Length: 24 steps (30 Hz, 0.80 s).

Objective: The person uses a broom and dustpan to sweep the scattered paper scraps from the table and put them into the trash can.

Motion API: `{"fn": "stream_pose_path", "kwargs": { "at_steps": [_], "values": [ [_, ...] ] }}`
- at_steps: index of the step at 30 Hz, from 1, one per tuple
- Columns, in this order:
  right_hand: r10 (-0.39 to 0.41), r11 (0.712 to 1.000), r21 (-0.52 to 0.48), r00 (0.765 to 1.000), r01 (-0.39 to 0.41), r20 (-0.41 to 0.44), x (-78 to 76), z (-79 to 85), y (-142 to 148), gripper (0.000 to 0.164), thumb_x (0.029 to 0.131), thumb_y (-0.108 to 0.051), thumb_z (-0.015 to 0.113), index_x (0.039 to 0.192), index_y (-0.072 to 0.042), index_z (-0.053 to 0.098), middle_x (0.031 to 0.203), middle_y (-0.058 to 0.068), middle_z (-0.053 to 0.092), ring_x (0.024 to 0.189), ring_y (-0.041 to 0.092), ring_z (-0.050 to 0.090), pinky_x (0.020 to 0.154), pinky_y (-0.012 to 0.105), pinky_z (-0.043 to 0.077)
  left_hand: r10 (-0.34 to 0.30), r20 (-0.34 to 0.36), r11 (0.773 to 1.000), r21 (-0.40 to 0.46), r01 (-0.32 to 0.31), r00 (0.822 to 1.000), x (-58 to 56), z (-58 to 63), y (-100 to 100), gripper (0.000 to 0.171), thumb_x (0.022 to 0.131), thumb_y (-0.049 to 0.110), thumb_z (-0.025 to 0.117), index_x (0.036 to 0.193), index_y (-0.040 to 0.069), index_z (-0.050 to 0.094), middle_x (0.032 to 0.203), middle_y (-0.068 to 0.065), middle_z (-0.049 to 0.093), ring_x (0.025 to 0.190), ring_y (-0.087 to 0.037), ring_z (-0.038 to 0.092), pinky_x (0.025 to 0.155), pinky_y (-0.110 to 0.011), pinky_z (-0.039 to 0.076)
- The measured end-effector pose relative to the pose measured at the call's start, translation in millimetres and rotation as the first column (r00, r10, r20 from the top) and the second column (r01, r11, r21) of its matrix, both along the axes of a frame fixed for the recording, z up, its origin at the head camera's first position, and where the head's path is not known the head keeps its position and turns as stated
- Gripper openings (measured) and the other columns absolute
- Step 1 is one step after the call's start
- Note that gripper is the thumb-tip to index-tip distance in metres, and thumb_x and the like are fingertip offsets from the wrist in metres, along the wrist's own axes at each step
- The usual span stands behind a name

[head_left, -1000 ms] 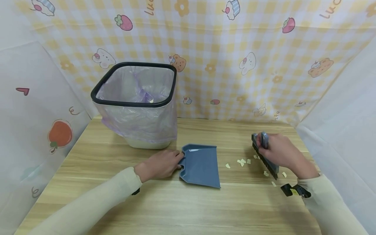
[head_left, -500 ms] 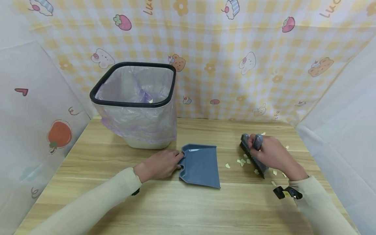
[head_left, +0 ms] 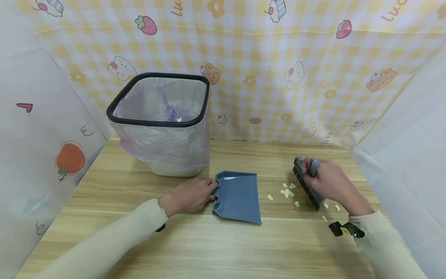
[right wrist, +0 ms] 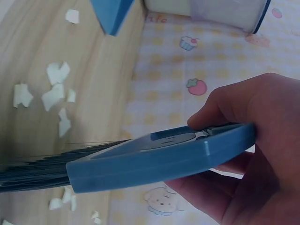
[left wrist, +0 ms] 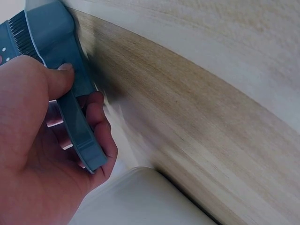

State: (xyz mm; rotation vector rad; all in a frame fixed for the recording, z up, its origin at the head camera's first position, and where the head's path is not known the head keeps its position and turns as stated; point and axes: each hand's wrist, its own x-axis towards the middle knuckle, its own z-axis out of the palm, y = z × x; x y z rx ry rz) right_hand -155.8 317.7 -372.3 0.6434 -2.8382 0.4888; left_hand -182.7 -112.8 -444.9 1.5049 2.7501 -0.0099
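My left hand grips the short handle of a blue-grey dustpan, which lies on the wooden table with its wide lip facing right. In the left wrist view, the thumb presses on the handle and the fingers curl around it. At the right, my right hand holds a matching hand brush, its dark bristles slanting down to the tabletop. Several pale paper scraps lie between brush and dustpan, with a few more near the brush's lower end. The right wrist view shows fingers and thumb around the brush.
A white bin with a black rim and a purple-tinted liner stands behind my left hand; a small pale bit shows inside. A yellow checked cloth hangs along the back. White sheets close off both sides.
The brush moved left over the scraps, then back right and a little up. Some scraps now sit farther left, nearer the dustpan. The left hand and dustpan have stayed in place.
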Motion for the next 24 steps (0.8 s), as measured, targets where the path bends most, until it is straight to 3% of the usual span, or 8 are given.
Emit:
{"fn": "stream_pose_path", "kwargs": {
  "at_steps": [14,24],
  "values": [
    [0.039,0.997,-0.062,0.995,-0.033,0.088,-2.4,-6.5,-25,0.020,0.090,-0.002,0.073,0.094,-0.019,0.064,0.080,-0.006,0.063,0.064,0.012,0.051,0.064,0.038,0.046,0.016,0.030,1.000,-0.006,-0.016,0.999,0.8,1.0,-1,0.028,0.114,0.021,0.063,0.129,-0.002,0.062,0.112,-0.013,0.070,0.096,-0.026,0.071,0.085,-0.039,0.060],
    [-0.035,0.999,-0.017,0.998,0.036,0.057,6.5,4.4,-22,0.019,0.090,-0.003,0.072,0.093,-0.019,0.062,0.075,-0.007,0.061,0.065,0.015,0.054,0.064,0.041,0.047,-0.018,-0.009,0.999,0.026,0.019,1.000,-1.8,1.1,0,0.022,0.112,0.018,0.066,0.124,-0.001,0.063,0.103,-0.011,0.069,0.088,-0.024,0.070,0.077,-0.037,0.060]
  ]
}}
